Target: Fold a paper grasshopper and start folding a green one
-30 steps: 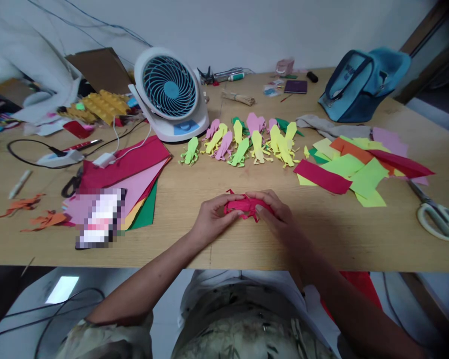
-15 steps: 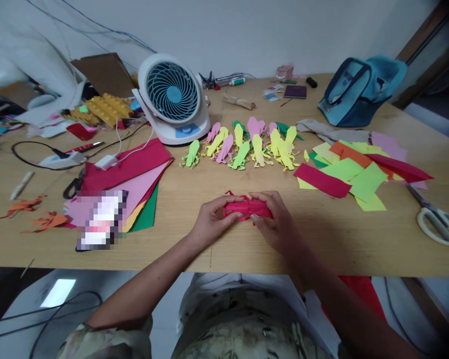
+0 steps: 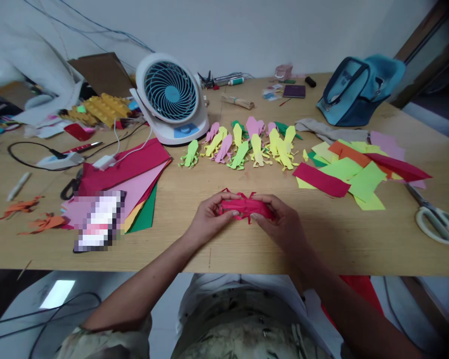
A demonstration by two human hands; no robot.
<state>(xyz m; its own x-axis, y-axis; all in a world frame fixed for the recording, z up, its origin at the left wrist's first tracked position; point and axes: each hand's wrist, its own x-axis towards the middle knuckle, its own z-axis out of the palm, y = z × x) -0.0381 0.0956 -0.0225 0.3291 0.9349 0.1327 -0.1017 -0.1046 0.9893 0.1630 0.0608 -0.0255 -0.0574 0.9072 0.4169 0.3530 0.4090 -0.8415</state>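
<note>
A folded red paper figure (image 3: 244,207) with thin pointed strips sticking out lies between my two hands, above the wooden table near its front edge. My left hand (image 3: 213,214) pinches its left end between thumb and fingers. At the right end, the thumb and fingers of my right hand (image 3: 279,217) are closed on the same figure. Beyond them stand several folded paper figures in green, pink and yellow, among them a yellow one (image 3: 259,149) and a light green one (image 3: 240,155).
Coloured paper pieces (image 3: 340,170) and scissors (image 3: 437,219) lie at the right. Larger sheets (image 3: 144,212), a pixelated phone-like object (image 3: 99,222) and orange figures (image 3: 47,223) are at the left. Behind stand a fan (image 3: 170,92) and a blue bag (image 3: 353,94).
My right hand has shifted slightly right along the red figure, and its fingers uncover more of the middle. More thin strips show at its top and bottom edges.
</note>
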